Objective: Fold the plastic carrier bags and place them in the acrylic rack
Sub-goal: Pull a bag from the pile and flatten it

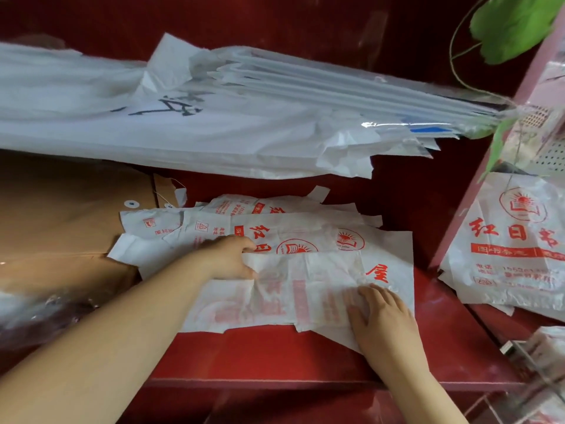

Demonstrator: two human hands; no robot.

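Head view. Left grip [235, 258]: fingers curled, thumb below, pinching the left edge of the folded-over flap of the top bag [305, 289]. Right grip [379, 316]: released and flat, fingers straight, pressing down on the right part of that bag, near its lower right corner. Both forearms bare, reaching in from the lower edge.

Top bag: thin white plastic with red print, partly folded, with print showing faintly through the flap. One red character bare just beyond the right fingertips. Lying flat on a pile [305, 221] of like bags, spread out and unfolded. Pile on a red bench [275, 356], near its front edge.

Left of the pile, touching it: brown envelopes [61, 215] with string-and-button clasps. Above, overhanging pile and envelopes: a thick stack of white sheets [214, 127], black handwriting on top. Right, well apart from the pile: another printed bag [504, 249], hanging or leaning, cannot tell which. Lower right corner: clear rack [509, 348], contents blurred. Upper right: green leaf [513, 26] on a thin stem.
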